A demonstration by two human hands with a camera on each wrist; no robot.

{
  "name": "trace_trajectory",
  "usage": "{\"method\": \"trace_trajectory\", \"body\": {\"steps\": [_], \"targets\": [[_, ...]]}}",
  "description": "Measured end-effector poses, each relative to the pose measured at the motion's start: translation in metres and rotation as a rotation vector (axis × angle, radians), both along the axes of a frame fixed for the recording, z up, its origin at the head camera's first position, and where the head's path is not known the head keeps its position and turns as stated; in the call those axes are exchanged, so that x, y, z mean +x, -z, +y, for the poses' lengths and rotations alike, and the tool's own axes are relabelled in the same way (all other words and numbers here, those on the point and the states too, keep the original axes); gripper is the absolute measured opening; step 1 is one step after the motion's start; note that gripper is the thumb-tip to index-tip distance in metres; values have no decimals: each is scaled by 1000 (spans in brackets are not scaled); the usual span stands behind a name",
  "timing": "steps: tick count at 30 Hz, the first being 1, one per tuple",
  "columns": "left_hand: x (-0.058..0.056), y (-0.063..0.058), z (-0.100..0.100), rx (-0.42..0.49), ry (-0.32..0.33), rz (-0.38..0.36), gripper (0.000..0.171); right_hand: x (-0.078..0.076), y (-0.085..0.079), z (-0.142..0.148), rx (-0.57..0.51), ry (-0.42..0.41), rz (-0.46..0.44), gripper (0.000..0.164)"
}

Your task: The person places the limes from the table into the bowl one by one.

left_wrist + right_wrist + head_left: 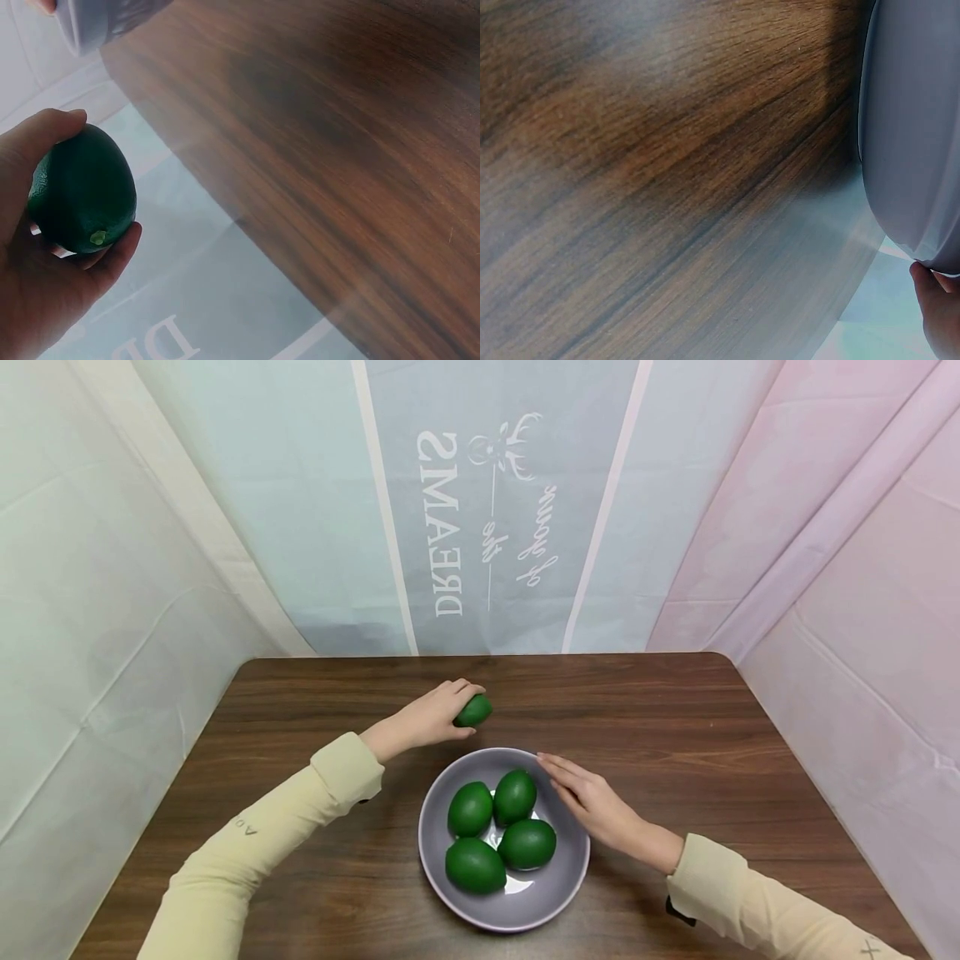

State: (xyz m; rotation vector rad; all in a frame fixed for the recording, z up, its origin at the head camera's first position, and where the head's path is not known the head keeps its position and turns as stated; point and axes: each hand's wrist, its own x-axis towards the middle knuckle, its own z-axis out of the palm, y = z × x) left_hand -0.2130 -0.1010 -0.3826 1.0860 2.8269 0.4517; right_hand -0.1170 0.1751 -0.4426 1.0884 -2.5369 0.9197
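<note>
Beyond the far left rim of a grey-purple bowl (431, 852), my left hand (431, 717) grips a green lime (473, 711). In the left wrist view, thumb and fingers curl round that lime (90, 187), its stem end showing. Several more green limes (476, 865) lie inside the bowl. At the bowl's right side, my right hand (600, 806) rests its extended fingers along the rim. The right wrist view shows the bowl's outer wall (907, 135) with fingertips (924, 281) touching its edge.
A dark brown wooden table (322, 877) bears the bowl. Behind it hangs a pale blue cloth (495, 527) with white lettering. White and pinkish sheets (862, 593) stand at both sides.
</note>
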Motion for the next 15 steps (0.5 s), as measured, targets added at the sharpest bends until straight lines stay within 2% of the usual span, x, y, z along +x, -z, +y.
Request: {"method": "trace_trajectory", "body": {"steps": [15], "targets": [[22, -15, 2, 26, 80, 46, 60, 1, -2, -1, 4, 3, 16, 40]]}}
